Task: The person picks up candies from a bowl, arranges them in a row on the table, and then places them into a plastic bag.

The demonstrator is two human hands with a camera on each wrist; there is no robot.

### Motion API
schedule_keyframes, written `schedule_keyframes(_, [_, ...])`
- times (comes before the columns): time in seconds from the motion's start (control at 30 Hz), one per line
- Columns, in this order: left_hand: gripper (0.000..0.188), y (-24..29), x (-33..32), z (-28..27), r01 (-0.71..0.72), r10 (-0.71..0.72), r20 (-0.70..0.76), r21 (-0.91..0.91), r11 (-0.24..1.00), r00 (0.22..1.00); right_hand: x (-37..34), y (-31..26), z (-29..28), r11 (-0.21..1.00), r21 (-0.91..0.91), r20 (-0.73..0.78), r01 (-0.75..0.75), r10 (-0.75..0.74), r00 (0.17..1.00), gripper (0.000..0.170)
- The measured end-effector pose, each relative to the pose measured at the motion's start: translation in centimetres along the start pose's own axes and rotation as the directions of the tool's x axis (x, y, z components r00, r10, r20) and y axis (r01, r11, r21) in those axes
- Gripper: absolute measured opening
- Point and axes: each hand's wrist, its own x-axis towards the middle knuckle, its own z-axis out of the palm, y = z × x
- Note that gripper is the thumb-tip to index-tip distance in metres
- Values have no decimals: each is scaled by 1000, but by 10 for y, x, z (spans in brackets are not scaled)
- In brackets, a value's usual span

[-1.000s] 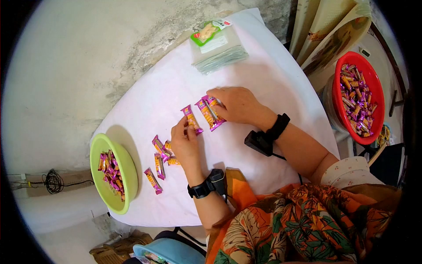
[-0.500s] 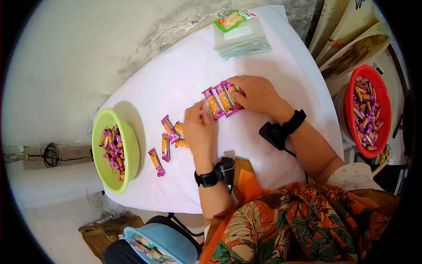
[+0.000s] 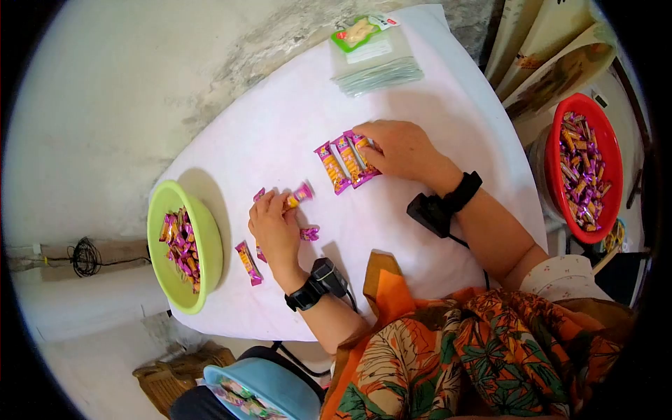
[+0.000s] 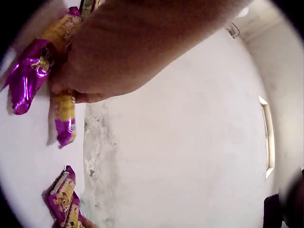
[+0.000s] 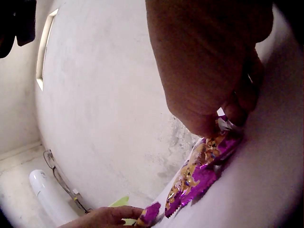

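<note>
Three purple-and-orange wrapped snack bars (image 3: 343, 164) lie side by side on the white cloth. My right hand (image 3: 402, 148) grips the rightmost of them at its edge, thumb and fingers around the wrapper; the right wrist view shows the fingers (image 5: 209, 124) on the row's near end. Further left, my left hand (image 3: 274, 227) is over a loose group of the same bars and pinches one snack bar (image 3: 301, 195) between thumb and fingers. Part of that group is hidden under the palm. One more loose bar (image 3: 248, 264) lies left of this hand.
A green basin (image 3: 213, 262) with wrapped bars stands at the table's left. A red basin (image 3: 614, 164) full of them is off the right side. Clear plastic bags (image 3: 378, 75) lie at the back. A blue basin (image 3: 297, 385) sits below the front edge.
My left hand has left a bar beside the other two, making a row of three, then moved left to the loose group and taken another. My right hand has stayed at the row.
</note>
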Motion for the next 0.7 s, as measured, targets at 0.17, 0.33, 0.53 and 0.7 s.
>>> schedule_keyframes(0.17, [32, 39, 11, -10, 325, -306, 138, -154, 933, 942, -1, 0, 2, 1000, 23, -28, -10, 10, 1000, 26])
schedule_keyframes(0.33, [37, 31, 7, -6, 288, -257, 134, -342, 894, 957, -1, 1, 1, 1000, -19, 28, -10, 11, 1000, 30])
schedule_keyframes(0.53, [37, 38, 12, 2, 354, -291, 205, -464, 812, 935, -1, 3, 3, 999, -32, 6, 14, -14, 1000, 30])
schedule_keyframes(0.7, [36, 54, 13, 10, 383, -324, 208, -587, 713, 923, -1, 2, 6, 1000, -13, -64, 21, -22, 998, 25])
